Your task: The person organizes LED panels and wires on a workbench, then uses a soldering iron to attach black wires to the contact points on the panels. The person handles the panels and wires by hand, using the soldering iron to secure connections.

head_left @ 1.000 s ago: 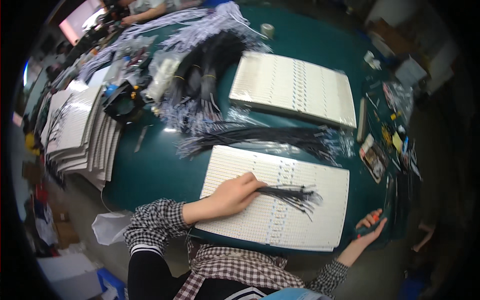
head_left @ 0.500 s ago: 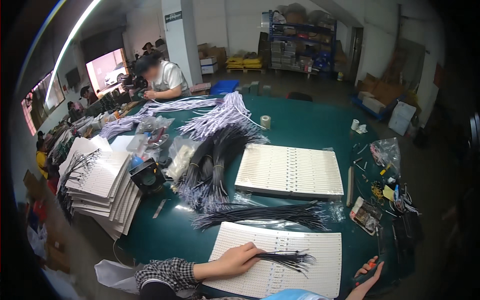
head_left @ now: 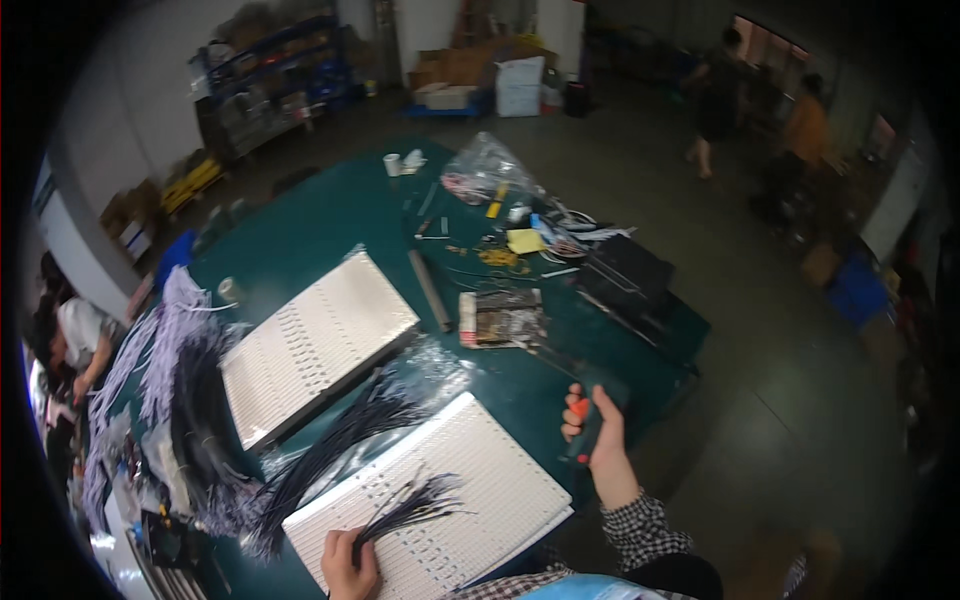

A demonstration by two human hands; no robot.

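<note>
My left hand rests on a white slotted card sheet at the near edge of the green table and grips a small bundle of black wires that fans out across the sheet. My right hand is raised over the table's right edge, closed on a dark tool with an orange trigger. A loose heap of black wires lies just beyond the sheet.
A second white slotted sheet lies further back. Purple and black wire bundles pile at left. Packets, a dark rod and small tools clutter the far right. A seated person works at left; two people stand far back.
The view has swung right and the room beyond the table now shows. My right hand has risen from the table's edge with the tool. My left hand stays on the wire bundle.
</note>
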